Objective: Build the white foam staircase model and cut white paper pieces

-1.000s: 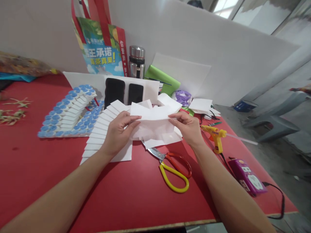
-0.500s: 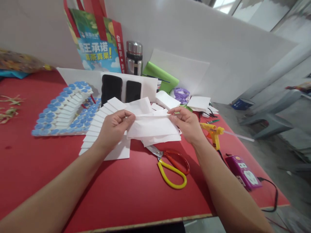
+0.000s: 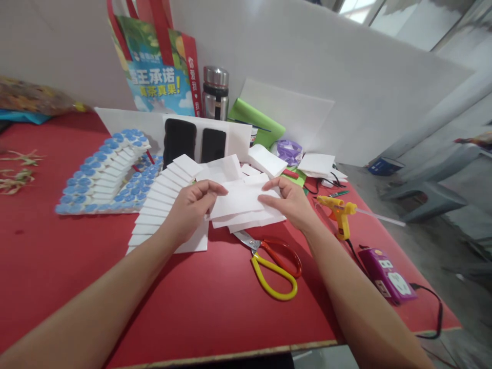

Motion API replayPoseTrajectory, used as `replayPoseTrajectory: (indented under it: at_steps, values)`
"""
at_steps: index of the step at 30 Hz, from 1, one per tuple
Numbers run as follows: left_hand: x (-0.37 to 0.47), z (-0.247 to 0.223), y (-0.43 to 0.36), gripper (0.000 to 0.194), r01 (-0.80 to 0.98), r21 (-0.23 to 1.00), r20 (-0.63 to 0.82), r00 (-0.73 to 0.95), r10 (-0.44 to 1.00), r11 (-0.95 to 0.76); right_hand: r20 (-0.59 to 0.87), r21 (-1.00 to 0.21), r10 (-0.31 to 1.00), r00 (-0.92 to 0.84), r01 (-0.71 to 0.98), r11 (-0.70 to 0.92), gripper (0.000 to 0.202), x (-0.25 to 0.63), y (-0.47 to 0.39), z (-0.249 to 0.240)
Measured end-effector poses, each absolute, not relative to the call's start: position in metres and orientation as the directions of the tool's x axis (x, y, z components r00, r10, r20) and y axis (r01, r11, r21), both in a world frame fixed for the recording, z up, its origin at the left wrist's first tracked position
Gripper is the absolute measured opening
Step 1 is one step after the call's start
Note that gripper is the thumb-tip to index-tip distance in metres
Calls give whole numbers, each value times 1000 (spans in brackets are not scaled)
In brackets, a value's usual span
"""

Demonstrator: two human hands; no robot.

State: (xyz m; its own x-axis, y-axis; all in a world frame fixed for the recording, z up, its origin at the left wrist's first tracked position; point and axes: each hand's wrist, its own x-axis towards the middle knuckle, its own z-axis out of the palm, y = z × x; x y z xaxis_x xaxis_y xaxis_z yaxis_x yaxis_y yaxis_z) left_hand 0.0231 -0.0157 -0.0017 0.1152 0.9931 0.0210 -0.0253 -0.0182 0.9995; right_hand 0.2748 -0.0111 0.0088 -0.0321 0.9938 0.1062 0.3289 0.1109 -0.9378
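Observation:
My left hand [image 3: 196,209] pinches the left edge of a white paper piece [image 3: 240,200]. The right edge of that piece is between the thumb and fingers of my right hand [image 3: 290,202]. More white sheets [image 3: 249,220] lie just under it. Left of them, a stepped fan of white strips [image 3: 157,205] rests on the red table [image 3: 215,307]. Scissors [image 3: 274,266] with one red and one yellow handle lie in front of the sheets, blades partly under the paper.
A blue-and-white stepped model [image 3: 103,177] stands at the left. Two dark phones [image 3: 213,145] lean on white board behind. A yellow glue gun [image 3: 338,212] and a purple box [image 3: 386,277] with a cable sit at the right. A steel flask [image 3: 216,92] stands behind.
The held paper has turned from a folded-looking edge to a flatter piece. My hands have moved slightly closer together, and the right fingers are spread further over it.

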Motion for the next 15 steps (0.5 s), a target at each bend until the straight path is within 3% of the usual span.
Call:
replayPoseTrajectory:
  at_steps: [3,8,10,13,15]
  values:
    - [27,-6,-18,22,20,999,27,48,999,-28,133,-954,990,-45,265,140,34,271,-11,6]
    - [32,-9,-21,24,240,952,216,-90,972,-189,17,-996,998,-64,-89,11,82,267,-13,8]
    - [33,-7,-21,26,107,972,220,-88,971,-210,-95,-981,991,-96,-159,-110,77,266,-14,9]
    - [32,-3,-20,69,-199,976,84,-18,996,-86,-206,-947,957,-202,-207,-248,55,267,-15,9]
    - [31,-3,-19,69,-286,957,-29,54,998,43,-205,-938,949,-238,-228,-260,47,267,-15,8]
